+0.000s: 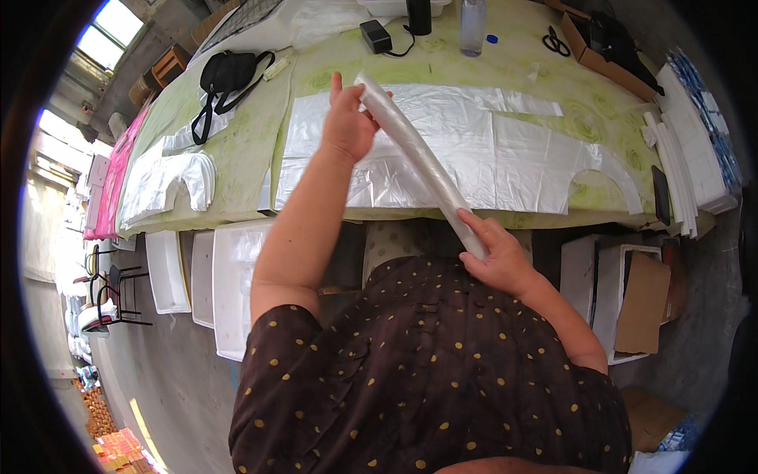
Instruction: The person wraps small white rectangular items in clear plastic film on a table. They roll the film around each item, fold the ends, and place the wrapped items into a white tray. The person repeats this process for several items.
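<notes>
A long roll of clear plastic film (422, 158) slants across in front of me, its far end up and to the left. My left hand (349, 122) holds that far end, with one finger sticking up and other fingertips behind the roll. Lower down, my right hand (501, 257) is wrapped round the near end, close to my body. Under the roll, a flat silvery plastic sheet (521, 158) with a curved cut-out lies spread on the table. A stack of similar shiny cut pieces (162, 178) rests at the left.
A patterned green cloth covers the table (474, 75). On it lie a black bag (229, 71), a power adapter (376, 36), a bottle (472, 28) and black scissors (555, 42). White rolls (671, 174) and a dark phone (661, 195) lie at the right edge. White bins (237, 292) stand below.
</notes>
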`<state>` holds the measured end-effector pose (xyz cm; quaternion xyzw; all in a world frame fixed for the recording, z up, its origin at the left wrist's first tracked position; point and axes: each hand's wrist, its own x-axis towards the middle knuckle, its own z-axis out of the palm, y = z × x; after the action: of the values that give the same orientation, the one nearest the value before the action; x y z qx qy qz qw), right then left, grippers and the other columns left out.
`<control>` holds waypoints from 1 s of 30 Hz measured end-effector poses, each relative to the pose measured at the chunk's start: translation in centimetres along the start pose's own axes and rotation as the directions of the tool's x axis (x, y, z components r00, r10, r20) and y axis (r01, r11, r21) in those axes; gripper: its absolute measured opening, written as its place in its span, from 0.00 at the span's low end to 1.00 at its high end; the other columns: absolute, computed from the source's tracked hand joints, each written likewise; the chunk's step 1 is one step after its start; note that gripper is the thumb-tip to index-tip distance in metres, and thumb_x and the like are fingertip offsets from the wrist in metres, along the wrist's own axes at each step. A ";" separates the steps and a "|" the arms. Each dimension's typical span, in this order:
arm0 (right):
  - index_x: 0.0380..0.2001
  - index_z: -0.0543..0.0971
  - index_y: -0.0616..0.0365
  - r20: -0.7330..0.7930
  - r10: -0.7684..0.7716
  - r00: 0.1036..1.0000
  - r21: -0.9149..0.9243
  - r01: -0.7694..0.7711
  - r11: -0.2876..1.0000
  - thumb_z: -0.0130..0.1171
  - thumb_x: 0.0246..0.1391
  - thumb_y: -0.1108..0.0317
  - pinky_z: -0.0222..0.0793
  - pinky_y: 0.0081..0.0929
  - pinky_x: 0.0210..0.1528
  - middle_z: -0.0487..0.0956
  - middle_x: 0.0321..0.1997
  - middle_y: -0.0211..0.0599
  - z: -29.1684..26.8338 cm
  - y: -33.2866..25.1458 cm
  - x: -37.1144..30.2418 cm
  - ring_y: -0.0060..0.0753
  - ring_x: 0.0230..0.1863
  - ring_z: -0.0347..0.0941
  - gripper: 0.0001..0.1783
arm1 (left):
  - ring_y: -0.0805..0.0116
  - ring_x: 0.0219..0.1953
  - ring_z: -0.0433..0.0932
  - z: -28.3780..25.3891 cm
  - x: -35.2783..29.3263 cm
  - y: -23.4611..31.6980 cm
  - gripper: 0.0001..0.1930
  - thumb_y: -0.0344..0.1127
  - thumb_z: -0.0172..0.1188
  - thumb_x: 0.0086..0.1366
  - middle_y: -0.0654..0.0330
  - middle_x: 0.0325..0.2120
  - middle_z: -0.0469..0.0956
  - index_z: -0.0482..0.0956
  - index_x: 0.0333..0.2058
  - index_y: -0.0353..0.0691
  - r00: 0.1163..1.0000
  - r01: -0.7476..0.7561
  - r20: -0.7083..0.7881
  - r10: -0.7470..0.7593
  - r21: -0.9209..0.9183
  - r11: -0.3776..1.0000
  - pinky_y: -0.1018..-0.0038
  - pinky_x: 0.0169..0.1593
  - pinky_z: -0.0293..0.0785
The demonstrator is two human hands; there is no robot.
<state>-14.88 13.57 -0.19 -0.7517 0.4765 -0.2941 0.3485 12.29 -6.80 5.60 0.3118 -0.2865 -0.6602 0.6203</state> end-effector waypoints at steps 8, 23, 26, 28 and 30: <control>0.69 0.68 0.40 0.032 0.048 0.998 0.026 -0.049 0.998 0.65 0.51 0.64 0.72 0.35 0.47 0.73 0.41 0.41 -0.7 0.8 -1.8 0.45 0.40 0.74 0.39 | 0.52 0.54 0.77 -3.0 1.3 3.3 0.22 0.37 0.57 0.69 0.54 0.53 0.74 0.68 0.58 0.37 0.922 0.263 0.120 -0.367 0.501 0.825 0.59 0.56 0.79; 0.70 0.65 0.36 0.037 0.038 0.999 -0.157 -0.032 0.987 0.62 0.53 0.63 0.73 0.41 0.46 0.73 0.41 0.44 -1.0 1.3 -1.4 0.51 0.41 0.74 0.40 | 0.61 0.50 0.80 -2.8 5.2 2.9 0.18 0.41 0.59 0.66 0.60 0.50 0.76 0.77 0.51 0.40 0.897 0.268 -0.032 -0.440 0.831 0.488 0.65 0.50 0.80; 0.73 0.58 0.35 0.039 0.140 0.989 -0.220 -0.128 0.967 0.62 0.53 0.61 0.73 0.44 0.48 0.74 0.43 0.47 -1.0 0.6 -0.2 0.55 0.42 0.75 0.44 | 0.64 0.47 0.79 -2.7 6.9 1.0 0.16 0.43 0.61 0.64 0.61 0.42 0.79 0.81 0.47 0.41 0.951 0.203 -0.137 -0.276 0.952 0.229 0.66 0.48 0.78; 0.74 0.54 0.38 0.014 0.126 0.992 -0.210 -0.120 0.970 0.63 0.53 0.61 0.73 0.45 0.50 0.75 0.46 0.51 -1.0 0.2 0.2 0.59 0.44 0.76 0.47 | 0.67 0.44 0.78 -3.6 8.4 -0.6 0.17 0.45 0.63 0.62 0.60 0.41 0.81 0.83 0.43 0.40 0.973 0.169 -0.146 -0.177 0.977 0.126 0.68 0.45 0.76; 0.75 0.52 0.42 0.027 0.167 0.986 -0.228 -0.157 0.961 0.63 0.53 0.60 0.73 0.46 0.51 0.76 0.49 0.55 -1.3 -0.2 -0.2 0.61 0.46 0.76 0.49 | 0.64 0.44 0.81 -4.9 9.5 -2.1 0.19 0.45 0.59 0.62 0.56 0.43 0.82 0.83 0.46 0.41 0.984 0.097 -0.098 -0.148 0.995 -0.013 0.66 0.46 0.77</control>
<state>-15.89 13.53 0.77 -0.7512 0.5587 -0.1914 0.2948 14.34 -16.10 0.33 0.6701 -0.6515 -0.3213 0.1526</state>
